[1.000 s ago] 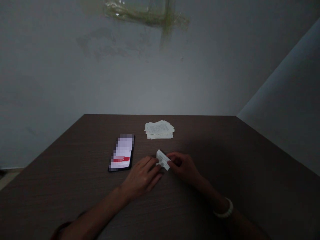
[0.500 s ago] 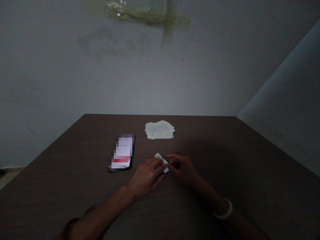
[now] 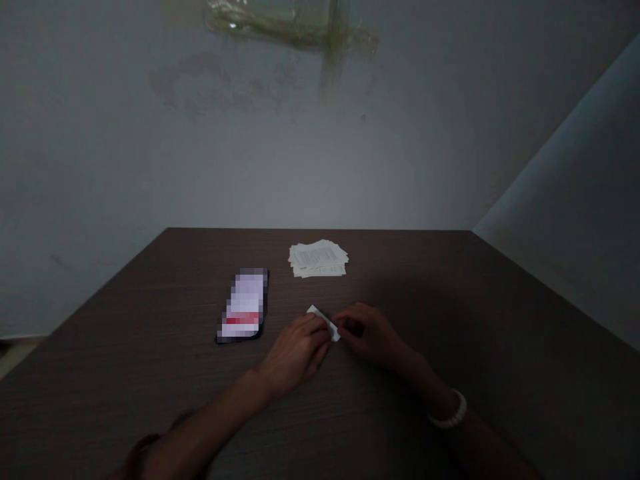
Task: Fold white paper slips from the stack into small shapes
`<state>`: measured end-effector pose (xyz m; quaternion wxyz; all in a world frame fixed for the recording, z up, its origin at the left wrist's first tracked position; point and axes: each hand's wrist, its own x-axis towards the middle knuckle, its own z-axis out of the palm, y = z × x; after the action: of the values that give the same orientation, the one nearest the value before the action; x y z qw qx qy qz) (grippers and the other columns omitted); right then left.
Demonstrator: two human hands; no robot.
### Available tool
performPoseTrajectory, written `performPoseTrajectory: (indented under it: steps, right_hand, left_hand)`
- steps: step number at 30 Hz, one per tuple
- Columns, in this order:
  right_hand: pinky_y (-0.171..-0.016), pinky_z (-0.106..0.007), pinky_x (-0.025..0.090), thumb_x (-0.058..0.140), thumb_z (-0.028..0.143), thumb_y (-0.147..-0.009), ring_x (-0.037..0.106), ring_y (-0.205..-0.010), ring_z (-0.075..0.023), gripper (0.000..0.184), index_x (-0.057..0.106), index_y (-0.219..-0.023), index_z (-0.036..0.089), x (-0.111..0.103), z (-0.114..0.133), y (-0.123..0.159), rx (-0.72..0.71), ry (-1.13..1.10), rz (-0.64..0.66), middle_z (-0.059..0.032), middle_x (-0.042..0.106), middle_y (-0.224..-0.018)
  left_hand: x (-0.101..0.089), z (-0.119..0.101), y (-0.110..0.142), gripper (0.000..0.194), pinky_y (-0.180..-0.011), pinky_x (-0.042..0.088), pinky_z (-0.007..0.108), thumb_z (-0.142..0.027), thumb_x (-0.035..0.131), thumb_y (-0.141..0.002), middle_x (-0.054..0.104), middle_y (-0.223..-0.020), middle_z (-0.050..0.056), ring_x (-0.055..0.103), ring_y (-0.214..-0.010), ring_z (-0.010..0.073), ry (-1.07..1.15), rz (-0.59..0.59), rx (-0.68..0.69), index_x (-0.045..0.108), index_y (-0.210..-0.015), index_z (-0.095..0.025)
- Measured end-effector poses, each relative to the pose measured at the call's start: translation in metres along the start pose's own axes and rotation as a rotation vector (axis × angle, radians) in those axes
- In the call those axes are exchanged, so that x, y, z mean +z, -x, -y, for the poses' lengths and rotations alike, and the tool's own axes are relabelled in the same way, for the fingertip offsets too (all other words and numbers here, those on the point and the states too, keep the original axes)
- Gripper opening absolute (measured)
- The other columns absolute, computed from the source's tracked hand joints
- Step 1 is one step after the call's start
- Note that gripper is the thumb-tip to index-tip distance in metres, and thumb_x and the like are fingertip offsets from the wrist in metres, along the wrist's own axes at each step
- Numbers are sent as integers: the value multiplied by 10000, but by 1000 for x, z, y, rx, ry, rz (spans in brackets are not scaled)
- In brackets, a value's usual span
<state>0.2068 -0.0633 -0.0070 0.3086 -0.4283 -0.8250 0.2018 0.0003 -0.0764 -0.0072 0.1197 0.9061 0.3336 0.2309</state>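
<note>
A small folded piece of white paper (image 3: 332, 328) lies slantwise on the table between my hands. My left hand (image 3: 299, 343) rests over its near side, fingers pressed down on it and covering part of it. From the other side my right hand (image 3: 367, 331) pinches the paper's right edge between thumb and forefinger, its other fingers curled. Beyond both hands sits a loose stack of printed paper slips (image 3: 319, 258), untouched.
A phone (image 3: 243, 303) with a lit, blurred-out screen lies left of my left hand. The brown wooden table (image 3: 150, 313) runs up to a grey stained wall (image 3: 300, 167). A white bracelet (image 3: 453, 413) circles my right wrist.
The strip of paper showing between my hands looks narrower. My right fingers have shifted slightly along its edge, while my left hand stays pressed on it.
</note>
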Motion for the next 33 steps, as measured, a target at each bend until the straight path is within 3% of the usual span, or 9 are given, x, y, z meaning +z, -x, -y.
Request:
performPoseTrajectory:
  steps: [21, 28, 33]
  right_hand:
    - [-707, -264, 428, 593, 127, -793, 577, -733, -144, 218, 669, -978, 215, 3, 2, 0, -26, 19, 25, -7, 678, -802]
    - [-768, -278, 431, 566, 110, -825, 555, -858, -167, 168, 659, -933, 199, -8, 13, 1, -108, 231, 41, -47, 646, -902]
    - [-708, -278, 413, 562, 107, -813, 519, -820, -174, 206, 660, -948, 227, -14, 26, 9, -209, 419, 134, -40, 615, -892]
  left_hand:
    - [4, -4, -11, 123, -761, 490, 309, -105, 589, -793, 646, -847, 43, 596, -827, 194, 109, -75, -216, 687, -754, -170]
    - [7, -4, -13, 136, -757, 485, 319, -81, 587, -775, 637, -826, 48, 588, -830, 202, 102, -102, -228, 669, -704, -163]
    - [9, -2, -12, 108, -752, 489, 319, -86, 610, -756, 638, -833, 48, 592, -823, 199, 142, -139, -236, 672, -715, -164]
